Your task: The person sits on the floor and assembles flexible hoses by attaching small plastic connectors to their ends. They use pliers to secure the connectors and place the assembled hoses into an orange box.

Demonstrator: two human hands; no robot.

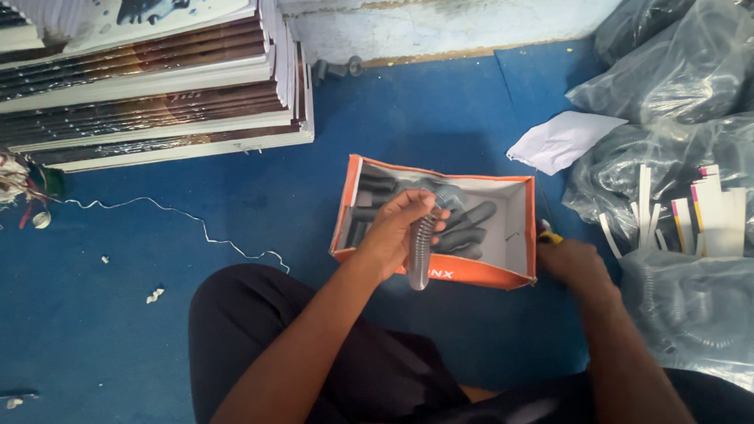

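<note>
My left hand [397,233] is closed around a short grey ribbed hose piece [421,251], held upright over the front edge of an open orange cardboard box [520,224]. Several dark grey hose pieces [467,228] lie inside the box. My right hand [579,267] rests on the blue floor just right of the box, fingers curled around a small yellow and red object [547,233] that is mostly hidden.
A tall stack of flat printed sheets [157,86] fills the upper left. Clear plastic bags [675,94] with coiled hose and white paper strips [707,212] pile at the right. A white paper [561,140] and a thin white string [181,216] lie on the blue floor [118,298].
</note>
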